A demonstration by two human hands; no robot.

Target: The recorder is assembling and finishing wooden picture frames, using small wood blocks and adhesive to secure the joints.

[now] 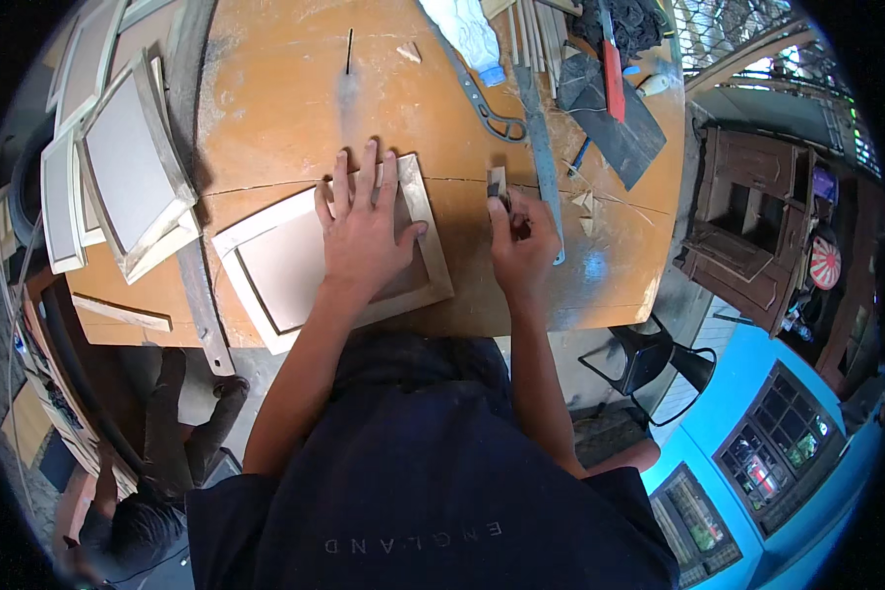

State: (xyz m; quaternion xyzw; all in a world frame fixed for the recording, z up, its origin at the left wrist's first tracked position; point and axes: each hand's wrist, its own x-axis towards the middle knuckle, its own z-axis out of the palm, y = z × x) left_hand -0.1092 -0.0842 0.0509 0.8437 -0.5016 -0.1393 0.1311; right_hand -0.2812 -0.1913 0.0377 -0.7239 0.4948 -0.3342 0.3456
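Head view: your left hand (366, 228) presses flat, fingers spread, on a wooden frame (330, 258) on the bench (265, 98). Your right hand (521, 239) pinches a small block (498, 182) beside it.

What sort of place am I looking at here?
Most likely a small woodworking or frame-making workshop: a worn wooden workbench, stacked unfinished wooden frames, and scissors and wood strips beside the frame under the left hand.

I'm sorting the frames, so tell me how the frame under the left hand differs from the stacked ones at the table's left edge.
The frame under the left hand lies flat and alone on the table; the stacked frames lean tilted on one another. The flat frame is pressed down by a palm; the stack is untouched. Both are pale wooden rims around plain brownish panels. The right hand grips a small piece beside the frame.
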